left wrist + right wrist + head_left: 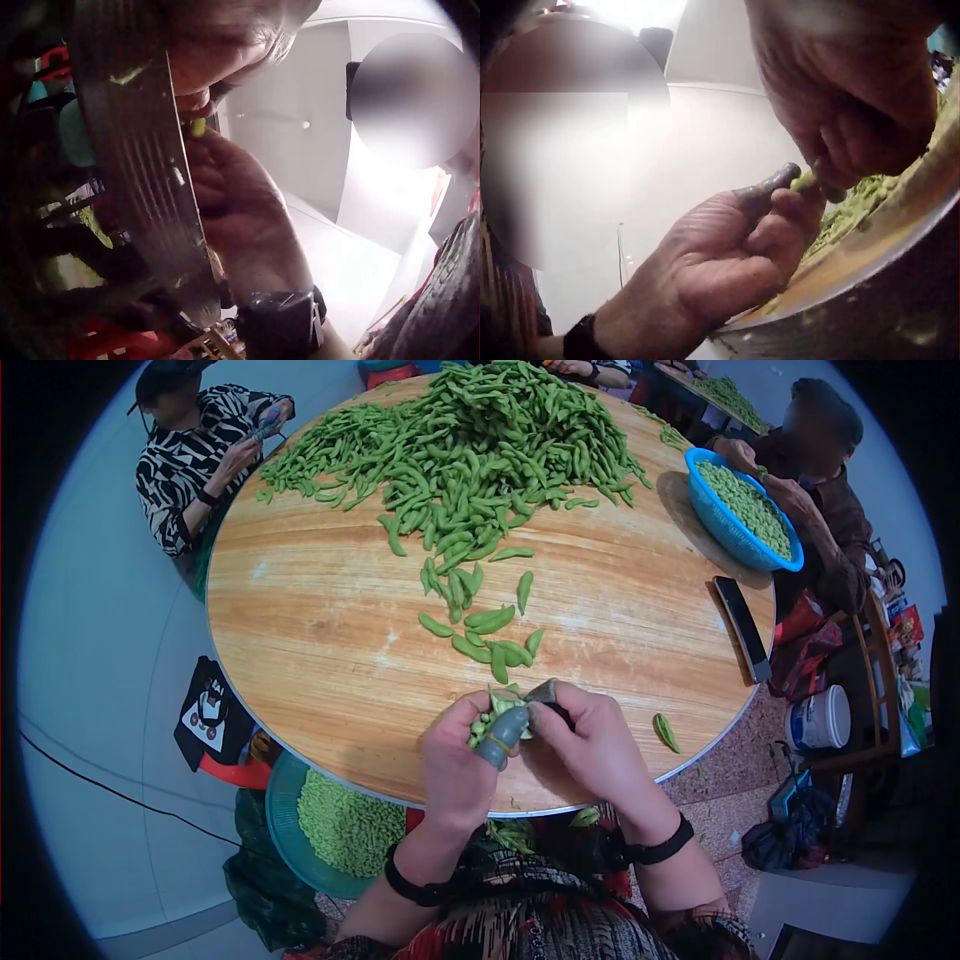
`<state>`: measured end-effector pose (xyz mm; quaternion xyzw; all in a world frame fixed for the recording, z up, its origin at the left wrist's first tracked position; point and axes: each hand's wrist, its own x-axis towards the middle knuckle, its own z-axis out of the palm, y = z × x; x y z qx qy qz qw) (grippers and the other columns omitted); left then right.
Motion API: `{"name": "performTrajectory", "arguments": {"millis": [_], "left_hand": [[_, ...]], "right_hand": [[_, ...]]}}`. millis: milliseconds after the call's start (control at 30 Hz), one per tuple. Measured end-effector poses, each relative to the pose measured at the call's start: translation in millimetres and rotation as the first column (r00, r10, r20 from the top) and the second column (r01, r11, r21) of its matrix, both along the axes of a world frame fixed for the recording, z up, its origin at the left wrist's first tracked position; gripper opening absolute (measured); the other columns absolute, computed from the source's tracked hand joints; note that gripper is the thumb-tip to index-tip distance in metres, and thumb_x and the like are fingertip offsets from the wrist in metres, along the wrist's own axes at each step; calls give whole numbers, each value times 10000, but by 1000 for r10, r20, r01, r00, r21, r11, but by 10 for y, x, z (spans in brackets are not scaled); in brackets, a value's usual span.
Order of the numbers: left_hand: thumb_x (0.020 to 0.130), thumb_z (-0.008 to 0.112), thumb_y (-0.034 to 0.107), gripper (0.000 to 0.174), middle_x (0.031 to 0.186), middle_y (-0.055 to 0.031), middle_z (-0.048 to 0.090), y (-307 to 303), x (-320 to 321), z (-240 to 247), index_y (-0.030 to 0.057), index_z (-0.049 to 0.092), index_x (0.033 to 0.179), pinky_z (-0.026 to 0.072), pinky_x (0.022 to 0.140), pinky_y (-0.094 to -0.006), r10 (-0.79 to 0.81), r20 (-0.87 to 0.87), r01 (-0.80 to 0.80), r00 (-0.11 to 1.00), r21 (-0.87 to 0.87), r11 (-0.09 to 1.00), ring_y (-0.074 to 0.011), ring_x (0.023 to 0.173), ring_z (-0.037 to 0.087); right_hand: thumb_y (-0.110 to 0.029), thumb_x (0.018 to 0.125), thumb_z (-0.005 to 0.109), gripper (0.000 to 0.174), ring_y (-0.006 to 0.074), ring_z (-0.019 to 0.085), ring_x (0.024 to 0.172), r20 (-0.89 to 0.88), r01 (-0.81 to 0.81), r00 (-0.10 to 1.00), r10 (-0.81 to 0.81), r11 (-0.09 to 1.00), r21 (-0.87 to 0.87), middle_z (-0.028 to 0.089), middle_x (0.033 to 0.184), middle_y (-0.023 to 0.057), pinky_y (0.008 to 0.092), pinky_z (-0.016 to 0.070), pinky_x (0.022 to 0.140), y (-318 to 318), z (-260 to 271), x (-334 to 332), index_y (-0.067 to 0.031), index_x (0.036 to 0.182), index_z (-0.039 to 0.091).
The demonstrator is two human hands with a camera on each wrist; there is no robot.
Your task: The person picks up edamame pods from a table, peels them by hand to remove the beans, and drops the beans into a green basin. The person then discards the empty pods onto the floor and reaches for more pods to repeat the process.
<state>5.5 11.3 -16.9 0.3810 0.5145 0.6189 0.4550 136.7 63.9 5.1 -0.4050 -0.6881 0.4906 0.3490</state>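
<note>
Over the table's near edge, my left hand (pixel 455 760) holds a green edamame pod (pixel 506 702) and some loose beans (pixel 478 729) in its curled fingers. A grey-green sleeve (pixel 503 737) covers the left thumb and lies across the pod. My right hand (pixel 592 745) meets it from the right, pinching the pod's end between thumb and forefinger; a dark cover (pixel 541 692) sits on a fingertip. The right wrist view shows the pod (pixel 803 180) as a small green piece between both hands' fingertips. Several whole pods (pixel 490 640) lie just beyond the hands.
A large heap of pods (pixel 500 430) covers the far side of the round wooden table (pixel 320 610). At right are a blue basket of beans (pixel 735 525), a phone (pixel 742 630) and a lone pod (pixel 665 733). A green basin of beans (pixel 283 825) stands below left. People sit around.
</note>
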Motion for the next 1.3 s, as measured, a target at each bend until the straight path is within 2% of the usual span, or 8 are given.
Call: {"name": "performTrajectory", "arguments": {"millis": [200, 267, 533, 600, 800, 1133, 1233, 1300], "left_hand": [[843, 541, -33, 297, 863, -17, 580, -30, -48, 54, 7, 551, 1138, 328, 491, -145, -76, 492, 106, 867, -34, 994, -23, 646, 472], [841, 566, -12, 339, 878, -26, 590, -20, -12, 35, 16, 535, 1177, 386, 535, -174, 4, -308, 8, 951, 38, 999, -52, 680, 511], [761, 659, 1, 324, 814, -88, 627, -130, 0, 249, 30, 585, 1075, 472, 658, -272, -17, -514, 135, 858, 193, 972, -180, 711, 596], [751, 668, 5, 284, 811, -99, 632, -152, -56, 204, 38, 603, 1025, 476, 662, -275, 13, -632, 231, 775, 303, 925, -205, 710, 608], [780, 599, -10, 112, 801, -98, 627, -190, -92, 234, 31, 572, 881, 480, 631, -281, -4, -624, 239, 781, 293, 926, -190, 719, 616], [786, 573, -18, 211, 782, -44, 573, -366, -273, 138, 29, 503, 980, 354, 492, -163, -372, 528, 372, 764, 111, 921, -71, 590, 482], [847, 534, 17, 145, 760, -37, 582, -626, -558, 238, 11, 540, 992, 352, 479, -157, -211, 365, 239, 907, -33, 970, -52, 583, 486], [844, 555, 36, 127, 731, -36, 595, -831, -915, 226, 19, 585, 967, 367, 486, -166, -102, 166, 110, 981, -35, 993, -54, 589, 506]], "right_hand": [[-165, 857, 581, 169, 167, 485, 480, 256, 23, 964, -76, 978, 206, 518, 548, 122, 316, 411, 492, -29, 61, 6, 2, 869, 606], [-171, 852, 596, 177, 124, 474, 486, 342, 33, 928, -149, 946, 323, 500, 531, 103, 303, 407, 486, 3, 210, 82, 1, 888, 615], [-96, 837, 613, 116, 26, 484, 577, -209, -157, 972, 111, 963, -218, 578, 652, 4, 195, 396, 493, 3, 187, 196, 8, 887, 615], [-78, 836, 608, 66, 14, 408, 474, -553, -372, 825, -118, 623, -688, 504, 590, -27, 176, 309, 403, -61, 221, 234, -19, 823, 581], [-70, 839, 599, 61, 9, 348, 428, -458, -160, 861, -219, 739, -654, 450, 553, -52, 164, 242, 367, -197, 194, 80, -42, 804, 557], [-125, 835, 620, 135, 26, 474, 522, -599, -193, 753, -272, 779, -596, 553, 602, -16, 174, 346, 467, -162, 284, 51, -3, 786, 593], [-174, 814, 629, 186, 148, 552, 530, -64, -566, 822, 566, 796, -214, 597, 615, 20, 314, 430, 501, -36, 307, 184, -3, 881, 601], [-188, 798, 639, 202, 213, 572, 549, 238, -357, 906, 350, 934, -15, 605, 624, 71, 354, 445, 520, 29, 325, 48, -9, 878, 593]]}}
